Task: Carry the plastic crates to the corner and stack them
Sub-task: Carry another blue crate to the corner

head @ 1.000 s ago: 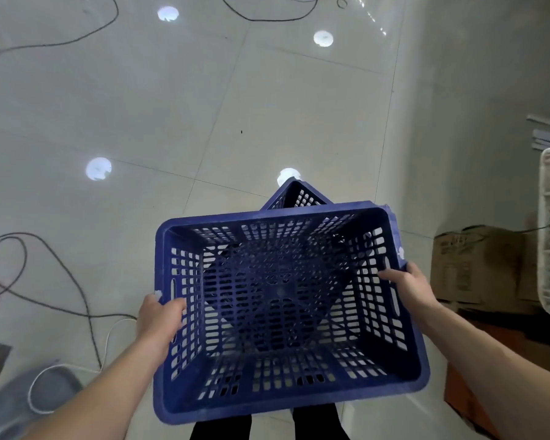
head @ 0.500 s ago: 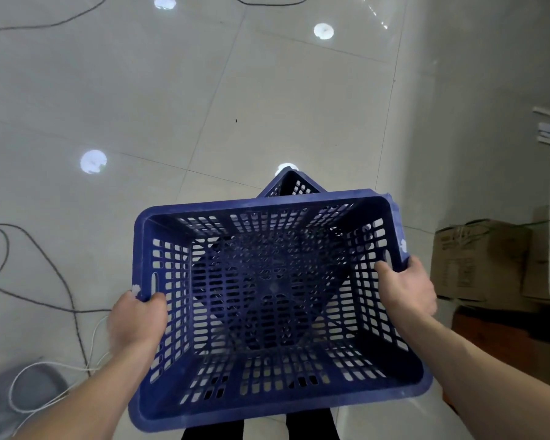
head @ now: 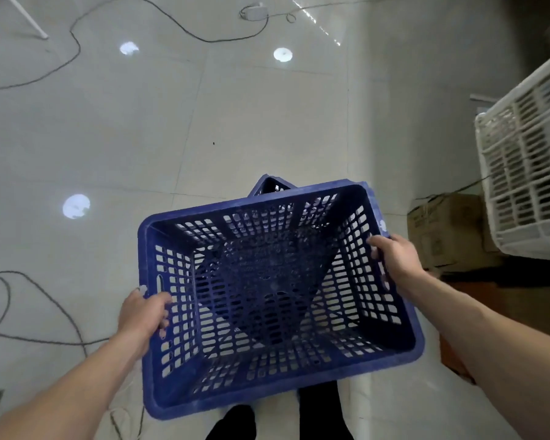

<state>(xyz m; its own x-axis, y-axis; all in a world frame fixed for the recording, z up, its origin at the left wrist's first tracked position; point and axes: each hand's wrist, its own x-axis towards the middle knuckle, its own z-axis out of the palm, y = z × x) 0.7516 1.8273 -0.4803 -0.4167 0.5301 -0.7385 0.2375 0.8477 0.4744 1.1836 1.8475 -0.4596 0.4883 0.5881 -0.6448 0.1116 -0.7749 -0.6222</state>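
A blue slotted plastic crate (head: 277, 385) hangs in front of me above the tiled floor, open side up and empty. My left hand (head: 142, 315) grips its left rim and my right hand (head: 394, 257) grips its right rim. Beneath it the corner of a second blue crate (head: 269, 185) pokes out past the far edge; most of that one is hidden. A white plastic crate (head: 527, 163) stands tilted at the right edge of the view.
Cardboard boxes (head: 445, 230) sit on the floor at the right beside the white crate. Dark cables (head: 35, 293) loop over the floor at left, and more cable (head: 178, 25) runs across the far floor. My dark shoes (head: 235, 423) show below the crate.
The view has swung so the white crate and boxes at right appear larger and closer. The blue crate stays held in both hands and sits a little to the right in view.
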